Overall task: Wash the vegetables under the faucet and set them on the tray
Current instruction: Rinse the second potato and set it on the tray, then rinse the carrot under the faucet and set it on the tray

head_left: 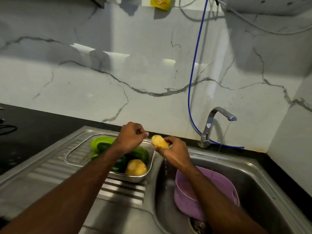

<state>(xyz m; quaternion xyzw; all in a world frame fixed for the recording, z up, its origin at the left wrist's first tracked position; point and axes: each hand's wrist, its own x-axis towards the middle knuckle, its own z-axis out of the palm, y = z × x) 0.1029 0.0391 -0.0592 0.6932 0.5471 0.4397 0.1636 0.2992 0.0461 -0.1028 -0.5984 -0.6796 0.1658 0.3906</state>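
We judge the step in hand to be carrying a rinsed potato (160, 141) from the sink (263, 179) to the tray (135, 178), so the thing to do well is to let the drips fall into the basin first, then lower it into a free spot rather than drop it on what already lies there. Our right hand (175, 153) grips the potato, its fingers curled round the lower end while the upper end sticks out bare above them; water runs off below the hand. It hangs just over the tray's right rim, near the seam between tray and sink. Our left hand (130, 138) hovers over the tray with fingers curled, and as far as we can see it holds nothing. In the tray lie another potato (136, 167) and green vegetables (101, 143). The faucet (217, 119) runs well apart to the right, above a purple basin (224, 184).
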